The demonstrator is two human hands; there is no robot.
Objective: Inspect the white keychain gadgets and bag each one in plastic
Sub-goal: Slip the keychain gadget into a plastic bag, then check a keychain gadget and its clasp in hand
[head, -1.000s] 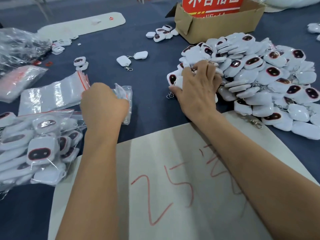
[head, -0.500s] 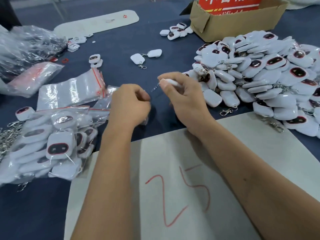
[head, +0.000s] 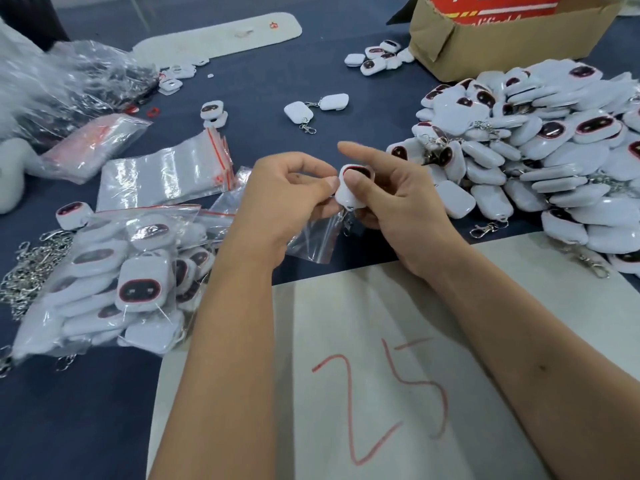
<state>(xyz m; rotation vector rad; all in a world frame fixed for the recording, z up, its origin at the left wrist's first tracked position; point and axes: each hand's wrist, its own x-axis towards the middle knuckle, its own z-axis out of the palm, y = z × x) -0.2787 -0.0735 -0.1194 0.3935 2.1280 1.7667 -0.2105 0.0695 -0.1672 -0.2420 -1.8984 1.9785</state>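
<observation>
Centrally, in the head view, both hands meet over the dark blue table (head: 311, 84). The right hand (head: 398, 206) pinches one white keychain gadget (head: 350, 194): its thumb presses the gadget's front below the dark red-rimmed face, the index finger sticks out straight toward 11 o'clock, and the other fingers curl behind. The gadget's metal clasp (head: 348, 220) dangles beneath it. The left hand (head: 284, 199) is curled, its thumb tip touching the gadget's left edge, and it pinches a small clear plastic bag (head: 315, 242) that hangs from under the fingers toward 5 o'clock.

At 3 o'clock from the hands lies a big loose pile of gadgets (head: 540, 161), some face up, some face down, with clasps poking out. At 8 o'clock sits a heap of bagged gadgets (head: 121, 278), with loose metal chains (head: 24, 275) just beyond it at the left edge. At 10 o'clock lies a stack of empty zip bags (head: 162, 176) with red seal strips. Toward 12 o'clock two gadgets joined by their clasps (head: 317, 107) lie face down. At 1 o'clock stands a cardboard box (head: 502, 43), a few gadgets just beside its left corner. Under the forearms, at 6 o'clock, lies a white sheet (head: 398, 393) marked "25" in red.
</observation>
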